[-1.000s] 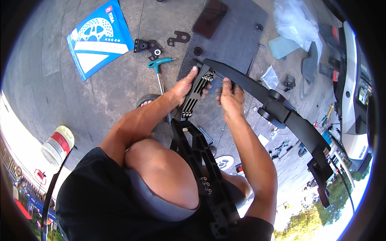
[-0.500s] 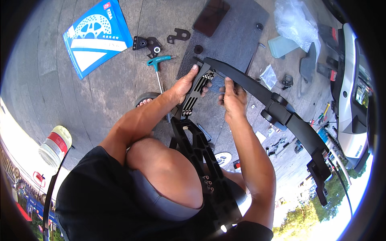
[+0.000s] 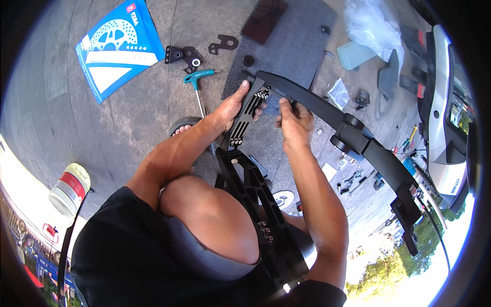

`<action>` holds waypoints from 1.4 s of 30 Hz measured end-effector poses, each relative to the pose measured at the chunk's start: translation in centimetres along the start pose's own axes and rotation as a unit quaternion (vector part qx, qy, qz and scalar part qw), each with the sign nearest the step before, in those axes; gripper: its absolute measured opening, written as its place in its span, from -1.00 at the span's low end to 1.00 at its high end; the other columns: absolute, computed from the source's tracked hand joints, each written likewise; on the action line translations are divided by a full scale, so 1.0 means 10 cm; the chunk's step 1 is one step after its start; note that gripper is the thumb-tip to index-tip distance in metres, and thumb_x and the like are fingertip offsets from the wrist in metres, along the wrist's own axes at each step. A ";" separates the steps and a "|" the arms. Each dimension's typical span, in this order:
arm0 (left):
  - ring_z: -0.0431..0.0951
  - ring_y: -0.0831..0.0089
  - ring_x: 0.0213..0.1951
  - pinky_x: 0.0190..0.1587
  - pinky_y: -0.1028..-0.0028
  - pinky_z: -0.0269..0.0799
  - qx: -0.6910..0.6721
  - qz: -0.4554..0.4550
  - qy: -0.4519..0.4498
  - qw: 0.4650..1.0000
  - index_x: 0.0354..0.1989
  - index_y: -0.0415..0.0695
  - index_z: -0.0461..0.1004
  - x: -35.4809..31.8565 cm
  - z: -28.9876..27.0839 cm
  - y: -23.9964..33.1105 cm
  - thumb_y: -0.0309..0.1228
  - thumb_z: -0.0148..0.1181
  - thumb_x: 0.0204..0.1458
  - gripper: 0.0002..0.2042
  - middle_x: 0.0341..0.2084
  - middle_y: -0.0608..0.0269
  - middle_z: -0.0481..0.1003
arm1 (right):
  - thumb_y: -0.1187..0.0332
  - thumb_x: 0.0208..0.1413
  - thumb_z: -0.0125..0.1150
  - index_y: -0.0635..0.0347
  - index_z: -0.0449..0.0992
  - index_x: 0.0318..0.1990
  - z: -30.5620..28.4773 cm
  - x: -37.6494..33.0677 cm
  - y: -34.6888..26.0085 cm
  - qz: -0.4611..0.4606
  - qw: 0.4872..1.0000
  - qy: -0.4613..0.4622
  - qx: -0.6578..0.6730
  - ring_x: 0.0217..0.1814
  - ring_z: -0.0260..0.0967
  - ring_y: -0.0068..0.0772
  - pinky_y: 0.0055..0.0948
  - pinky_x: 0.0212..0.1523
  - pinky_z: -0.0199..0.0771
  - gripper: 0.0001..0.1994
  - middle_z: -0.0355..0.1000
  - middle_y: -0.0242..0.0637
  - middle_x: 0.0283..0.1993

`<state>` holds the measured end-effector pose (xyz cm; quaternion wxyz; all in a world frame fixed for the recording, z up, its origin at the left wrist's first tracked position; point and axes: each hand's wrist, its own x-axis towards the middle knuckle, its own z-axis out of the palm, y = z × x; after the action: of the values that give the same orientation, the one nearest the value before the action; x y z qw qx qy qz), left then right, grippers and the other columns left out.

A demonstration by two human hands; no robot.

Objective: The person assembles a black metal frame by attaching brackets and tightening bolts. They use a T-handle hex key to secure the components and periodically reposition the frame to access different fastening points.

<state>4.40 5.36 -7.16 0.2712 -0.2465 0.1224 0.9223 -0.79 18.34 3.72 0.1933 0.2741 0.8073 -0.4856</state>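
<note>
Left grip (image 3: pixel 236 104) wrapped over the upper edge of a slotted black metal bracket plate (image 3: pixel 249 115), thumb and fingers pressed onto it; right grip (image 3: pixel 293 120) closed in a pinch on something small beside that plate's right edge, too small to tell what. Both just below the near end of the long curved black metal arm (image 3: pixel 353 134).

Largest first:

- Rough grey concrete floor (image 3: pixel 61 117), carrying everything.
- White vehicle body with dark panels (image 3: pixel 450 123), at the right rim.
- Long curved black arm, running from the hands toward the lower right, with a round boss at mid-length.
- Black perforated frame piece (image 3: pixel 258 204), lying between the knees and meeting the slotted plate at its lower end.
- Dark grey rubber mat (image 3: pixel 302 36), under the arm's near end.
- Blue and white flat cardboard box showing a brake disc (image 3: pixel 115 48), upper left.
- Clear crumpled plastic bag (image 3: pixel 371 23), top right.
- White plastic jar with a red label (image 3: pixel 69 188), left, well apart from the hands.
- Teal-handled T-shaped hex key (image 3: pixel 199 84), just left of the left wrist.
- Small black metal brackets (image 3: pixel 185 55), above the hex key.
- Row of silver bolt heads (image 3: pixel 262 94) on the plate's top end, beside the left fingers.
</note>
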 end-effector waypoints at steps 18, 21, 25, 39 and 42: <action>0.46 0.45 -0.35 -0.30 0.47 0.44 -0.016 -0.008 -0.010 1.000 0.05 -0.08 0.36 0.00 0.01 -0.01 0.33 -0.18 0.06 -0.30 -0.28 0.15 0.48 | 0.25 0.07 0.33 0.23 0.52 -0.29 0.10 0.08 0.01 -0.022 0.997 0.071 -0.010 -0.69 0.15 -0.69 -0.60 -0.73 0.16 -0.77 0.36 -0.42 -0.49; 0.46 0.44 -0.35 -0.30 0.47 0.45 -0.013 -0.009 -0.010 1.000 0.05 -0.08 0.35 -0.01 0.01 -0.02 0.31 -0.19 0.08 -0.31 -0.27 0.15 0.47 | 0.25 0.07 0.33 0.23 0.52 -0.29 0.05 0.00 -0.07 -0.014 0.998 0.048 -0.024 -0.69 0.15 -0.70 -0.60 -0.74 0.14 -0.78 0.36 -0.43 -0.50; 0.48 0.43 -0.35 -0.30 0.45 0.47 -0.008 -0.002 -0.002 1.000 0.05 -0.10 0.36 -0.02 0.00 0.00 0.28 -0.22 0.12 -0.33 -0.26 0.14 0.48 | 0.26 0.08 0.33 0.23 0.52 -0.26 0.04 -0.12 -0.16 -0.008 1.000 0.009 0.027 -0.70 0.13 -0.72 -0.61 -0.75 0.10 -0.77 0.35 -0.46 -0.50; 0.48 0.46 -0.35 -0.31 0.47 0.46 0.010 0.006 -0.007 1.000 0.04 -0.10 0.37 -0.01 0.02 0.02 0.29 -0.21 0.10 -0.32 -0.29 0.17 0.48 | 0.24 0.10 0.31 0.20 0.50 -0.31 0.00 -0.05 -0.15 0.045 0.998 -0.005 0.041 -0.68 0.16 -0.69 -0.61 -0.71 0.20 -0.78 0.34 -0.46 -0.55; 0.48 0.44 -0.35 -0.31 0.47 0.46 0.011 0.005 -0.002 1.000 0.04 -0.11 0.37 -0.02 0.01 0.01 0.30 -0.21 0.10 -0.31 -0.29 0.16 0.48 | 0.23 0.10 0.31 0.25 0.48 -0.25 0.03 -0.06 -0.12 -0.007 0.999 -0.013 0.035 -0.48 0.25 -0.62 -0.59 -0.49 0.28 -0.74 0.38 -0.39 -0.42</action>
<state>4.44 5.26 -6.96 0.2697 -0.2410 0.1326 0.9228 -1.05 17.45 4.76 0.1904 0.2689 0.7890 -0.5186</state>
